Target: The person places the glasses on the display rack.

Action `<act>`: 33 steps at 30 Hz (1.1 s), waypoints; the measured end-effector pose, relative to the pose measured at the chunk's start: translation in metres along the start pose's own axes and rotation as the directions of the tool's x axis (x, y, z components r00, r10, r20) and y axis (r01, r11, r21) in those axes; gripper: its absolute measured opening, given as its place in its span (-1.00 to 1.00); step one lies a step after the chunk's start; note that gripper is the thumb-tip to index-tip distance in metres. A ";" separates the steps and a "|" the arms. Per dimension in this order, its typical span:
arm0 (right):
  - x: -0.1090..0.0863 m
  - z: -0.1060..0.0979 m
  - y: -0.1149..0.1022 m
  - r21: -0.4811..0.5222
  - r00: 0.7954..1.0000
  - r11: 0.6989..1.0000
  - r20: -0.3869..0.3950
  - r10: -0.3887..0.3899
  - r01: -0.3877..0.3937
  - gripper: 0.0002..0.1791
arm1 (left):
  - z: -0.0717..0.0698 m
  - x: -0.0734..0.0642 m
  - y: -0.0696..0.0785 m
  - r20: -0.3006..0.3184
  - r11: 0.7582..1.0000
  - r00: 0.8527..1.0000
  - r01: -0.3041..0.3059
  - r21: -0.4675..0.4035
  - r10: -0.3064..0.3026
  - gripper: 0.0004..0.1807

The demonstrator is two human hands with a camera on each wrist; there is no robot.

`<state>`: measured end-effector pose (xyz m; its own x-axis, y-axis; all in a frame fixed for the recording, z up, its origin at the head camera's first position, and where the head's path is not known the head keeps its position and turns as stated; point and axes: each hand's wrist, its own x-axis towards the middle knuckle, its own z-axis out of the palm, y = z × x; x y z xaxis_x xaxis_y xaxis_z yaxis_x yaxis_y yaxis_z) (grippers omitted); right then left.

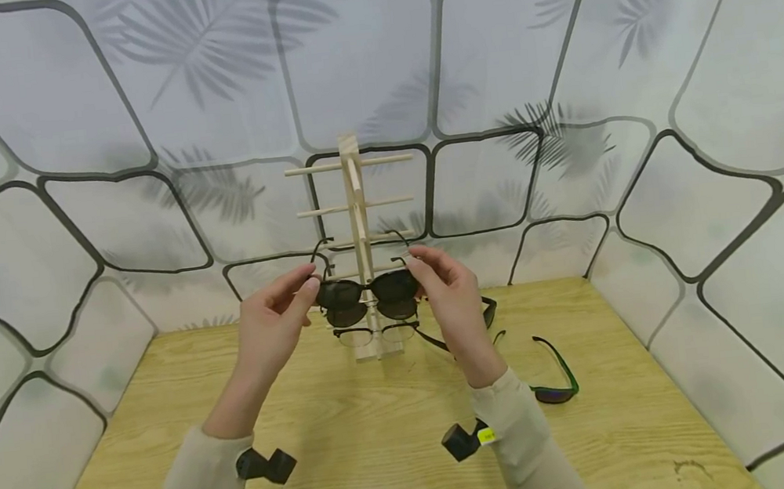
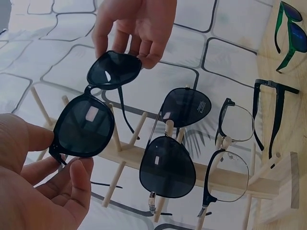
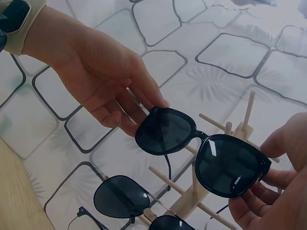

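Both hands hold a pair of black sunglasses (image 1: 394, 287) in front of a wooden eyewear rack (image 1: 349, 154), its temples pointing back toward the pegs. My left hand (image 1: 273, 315) pinches one outer end of the frame near the hinge, thumb in front. At the other outer end, the fingers of my right hand (image 1: 454, 297) grip the frame by the temple. Just below, dark aviator sunglasses (image 2: 168, 167) with a thin metal bridge sit on the rack. Lower still hang clear half-rim glasses (image 2: 209, 189). Bare pegs show on the upper part of the rack.
On the wooden table (image 1: 355, 453), right of the rack, lie green-framed sunglasses (image 1: 555, 395) with bluish lenses. Black-framed glasses (image 2: 271, 115) lie nearer the rack's base, partly behind my right hand in the head view. Patterned cloth walls (image 1: 231, 118) enclose the back and sides.
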<state>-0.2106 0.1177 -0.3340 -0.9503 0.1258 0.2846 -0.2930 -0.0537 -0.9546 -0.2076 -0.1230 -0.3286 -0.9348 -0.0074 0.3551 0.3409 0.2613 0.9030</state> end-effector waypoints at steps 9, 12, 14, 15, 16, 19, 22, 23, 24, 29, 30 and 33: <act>0.004 -0.002 0.001 -0.029 1.000 1.000 -0.003 -0.010 0.010 -0.66 | 0.004 0.006 0.001 0.012 1.000 1.000 0.026 0.000 -0.026 -0.60; 0.006 -0.002 0.003 -0.026 1.000 1.000 -0.008 -0.012 0.011 -0.66 | 0.005 0.009 0.000 0.012 1.000 1.000 0.022 0.008 -0.023 -0.60; 0.008 -0.003 0.005 -0.022 1.000 1.000 -0.011 -0.009 0.008 -0.67 | 0.007 0.010 -0.001 0.009 1.000 1.000 0.023 0.010 -0.024 -0.60; 0.009 -0.003 0.006 -0.022 1.000 1.000 -0.012 -0.006 0.006 -0.67 | 0.007 0.011 -0.002 0.007 1.000 1.000 0.023 0.012 -0.023 -0.60; 0.009 -0.003 0.007 -0.020 1.000 1.000 -0.014 -0.003 0.003 -0.66 | 0.008 0.011 -0.003 0.006 1.000 1.000 0.024 0.013 -0.024 -0.60; 0.011 -0.003 0.008 -0.024 1.000 1.000 -0.018 0.007 -0.007 -0.64 | 0.009 0.013 -0.005 0.007 0.999 1.000 0.028 0.019 -0.029 -0.59; 0.012 -0.004 0.009 -0.026 1.000 1.000 -0.018 0.006 -0.006 -0.62 | 0.010 0.013 -0.005 0.009 0.999 0.999 0.033 0.023 -0.033 -0.59; 0.012 -0.004 0.009 -0.029 1.000 1.000 -0.017 0.004 -0.004 -0.61 | 0.010 0.013 -0.005 0.009 0.999 0.999 0.037 0.024 -0.037 -0.58; 0.013 -0.005 0.009 -0.029 1.000 1.000 -0.017 0.002 -0.003 -0.60 | 0.010 0.014 -0.004 0.009 0.999 0.999 0.039 0.024 -0.039 -0.58; 0.016 -0.004 0.012 -0.041 1.000 0.999 -0.021 0.002 -0.003 -0.60 | 0.010 0.016 -0.002 0.012 0.998 0.999 0.051 0.037 -0.051 -0.59; 0.017 -0.004 0.012 -0.044 1.000 0.999 -0.022 0.002 -0.003 -0.60 | 0.010 0.016 -0.002 0.013 0.998 0.999 0.050 0.040 -0.050 -0.59; 0.018 -0.003 0.014 -0.050 1.000 0.999 -0.026 0.003 -0.004 -0.61 | 0.010 0.018 -0.003 0.015 0.998 0.999 0.051 0.047 -0.052 -0.59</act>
<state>-0.2319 0.1225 -0.3422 -0.9481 0.1509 0.2798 -0.2838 -0.0047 -0.9589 -0.2264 -0.1141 -0.3280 -0.9526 -0.0061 0.3043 0.2879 0.3058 0.9075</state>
